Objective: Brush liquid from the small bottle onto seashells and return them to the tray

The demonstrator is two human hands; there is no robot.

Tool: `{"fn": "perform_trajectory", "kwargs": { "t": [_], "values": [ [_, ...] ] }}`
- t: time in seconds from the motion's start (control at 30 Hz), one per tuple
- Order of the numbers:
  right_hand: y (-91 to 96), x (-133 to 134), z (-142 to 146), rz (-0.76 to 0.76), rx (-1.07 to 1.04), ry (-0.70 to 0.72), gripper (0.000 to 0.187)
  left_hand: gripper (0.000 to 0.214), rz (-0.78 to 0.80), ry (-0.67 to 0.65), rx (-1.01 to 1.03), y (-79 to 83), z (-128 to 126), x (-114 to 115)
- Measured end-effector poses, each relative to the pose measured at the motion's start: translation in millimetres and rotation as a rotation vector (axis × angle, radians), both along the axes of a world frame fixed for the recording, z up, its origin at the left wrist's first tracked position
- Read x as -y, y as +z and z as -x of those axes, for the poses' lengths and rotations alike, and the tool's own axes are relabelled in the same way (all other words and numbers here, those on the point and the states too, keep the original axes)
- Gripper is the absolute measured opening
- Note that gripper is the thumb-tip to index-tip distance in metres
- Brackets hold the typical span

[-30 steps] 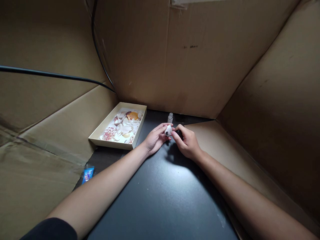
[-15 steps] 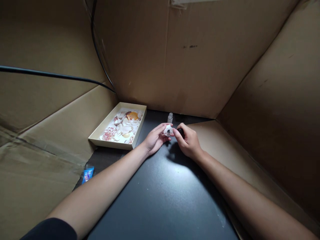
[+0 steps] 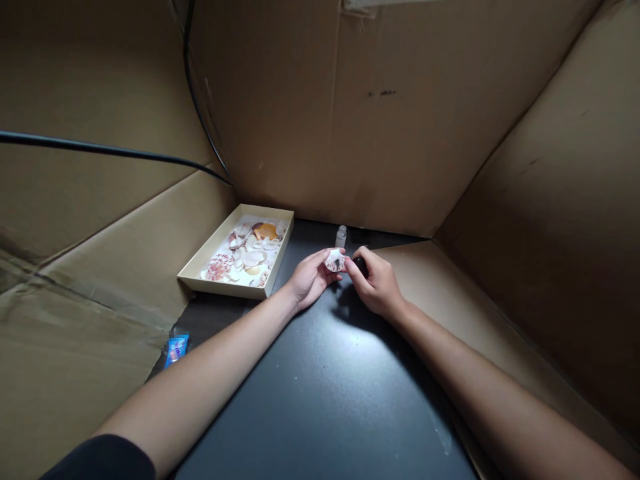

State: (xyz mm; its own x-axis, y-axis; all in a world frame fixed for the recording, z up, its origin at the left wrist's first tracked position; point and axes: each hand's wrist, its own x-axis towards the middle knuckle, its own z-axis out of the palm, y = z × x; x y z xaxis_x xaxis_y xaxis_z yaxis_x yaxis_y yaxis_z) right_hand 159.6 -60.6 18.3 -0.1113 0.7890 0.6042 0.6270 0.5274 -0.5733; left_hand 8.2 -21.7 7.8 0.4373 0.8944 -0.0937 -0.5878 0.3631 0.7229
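My left hand (image 3: 309, 278) pinches a small white scallop shell (image 3: 334, 259) with dark marks, holding it up over the black table (image 3: 320, 393). My right hand (image 3: 376, 285) is closed around a small dark object (image 3: 361, 265), its fingertips right beside the shell. Just behind the two hands stands a small clear bottle (image 3: 341, 236). Both forearms stretch out from the bottom of the view.
A shallow cream box (image 3: 200, 265) holding several seashells lies at the left of the table. Brown cardboard walls (image 3: 350, 113) close in the back and both sides. A black cable (image 3: 115, 152) runs along the left wall. A blue wrapper (image 3: 176, 348) lies at the table's left edge.
The shell has turned in my left fingers so that its fan face shows more. Both hands have stayed in nearly the same place.
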Motion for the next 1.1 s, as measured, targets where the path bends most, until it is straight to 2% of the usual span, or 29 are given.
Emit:
{"fn": "perform_trajectory", "kwargs": {
  "t": [0.1, 0.23, 0.37, 0.53, 0.8, 1.1],
  "values": [
    [-0.4, -0.2, 0.1, 0.0, 0.013, 0.043, 0.026, 0.024, -0.003, -0.003, 0.006, -0.5, 0.1, -0.2],
    [-1.1, -1.2, 0.1, -0.023, -0.007, -0.03, 0.023, 0.024, -0.001, -0.007, -0.008, 0.6, -0.1, 0.3],
    [-0.9, -1.7, -0.1, 0.002, 0.021, 0.0, 0.026, 0.024, 0.001, -0.002, -0.016, 1.3, -0.4, 0.5],
    [-0.5, -1.9, -0.3, -0.015, 0.004, -0.08, 0.024, 0.023, 0.003, -0.004, -0.031, 0.9, -0.3, 0.5],
    [-0.7, -2.6, -1.4, 0.006, -0.03, -0.094, 0.027, 0.021, -0.022, -0.008, -0.061, 1.1, -0.4, 0.2],
    [0.1, -1.2, -0.7, 0.038, -0.028, -0.048, 0.026, 0.02, -0.03, -0.006, -0.06, 1.0, -0.4, 0.3]
  ]
}}
